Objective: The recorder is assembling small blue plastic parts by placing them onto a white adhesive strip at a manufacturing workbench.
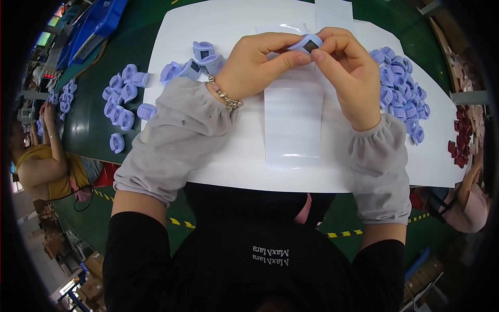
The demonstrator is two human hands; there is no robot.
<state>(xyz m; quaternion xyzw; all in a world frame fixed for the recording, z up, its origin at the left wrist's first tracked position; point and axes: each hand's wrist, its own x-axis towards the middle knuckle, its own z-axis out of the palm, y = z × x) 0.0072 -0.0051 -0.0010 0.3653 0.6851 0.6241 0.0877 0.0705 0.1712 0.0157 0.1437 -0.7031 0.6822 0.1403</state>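
Note:
Both my hands hold one small lilac plastic part (307,43) with a dark square window, above a white sheet (218,156) on the green table. My left hand (257,62) pinches it from the left with thumb and fingers; a bead bracelet circles that wrist. My right hand (347,70) grips it from the right, fingertips on its top edge. A glossy white film strip (292,127) lies on the sheet just below my hands. Grey sleeve covers sit on both forearms.
Lilac parts lie in a heap at the right (401,88), a few behind my left hand (200,60), and more on the green table (122,101) at left. Dark red parts (461,138) lie far right. Blue bins (91,26) stand back left. Other people sit at both sides.

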